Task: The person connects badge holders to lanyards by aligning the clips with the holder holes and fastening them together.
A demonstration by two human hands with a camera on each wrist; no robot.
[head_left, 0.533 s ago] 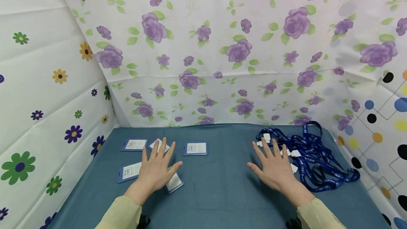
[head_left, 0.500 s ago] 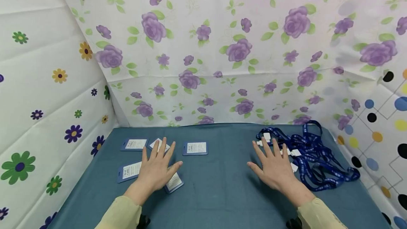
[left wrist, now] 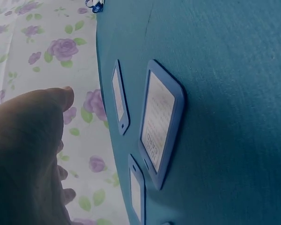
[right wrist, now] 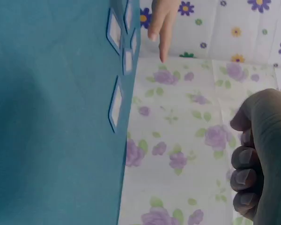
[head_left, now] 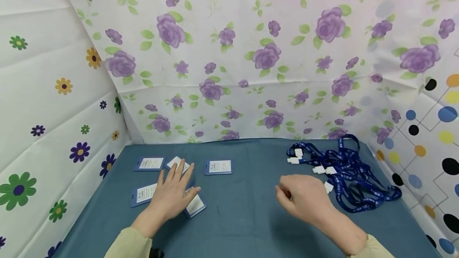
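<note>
Several blue badge holders with white ID cards lie on the left of the table. My left hand [head_left: 170, 196] hovers over them with its fingers straight and spread, partly covering one badge holder [head_left: 196, 207] below the thumb and another under the fingertips. A further badge holder [head_left: 219, 167] lies uncovered to the right of that hand. In the left wrist view a badge holder [left wrist: 160, 124] lies flat, apart from the thumb. My right hand [head_left: 305, 198] is curled into a fist above the table; the right wrist view shows its fingers [right wrist: 245, 177] bent with nothing visible in them.
A tangled heap of dark blue lanyards [head_left: 353, 174] with white clips [head_left: 318, 169] lies at the table's right, beyond my right hand. A teal cloth [head_left: 236, 218] covers the table. Flower-printed sheets [head_left: 229, 71] stand upright behind it, with patterned sheets at both sides.
My right hand, spread flat before, has curled its fingers into a fist, uncovering the white lanyard clips. The left hand stays spread over the badge holders. The head view has shifted slightly.
</note>
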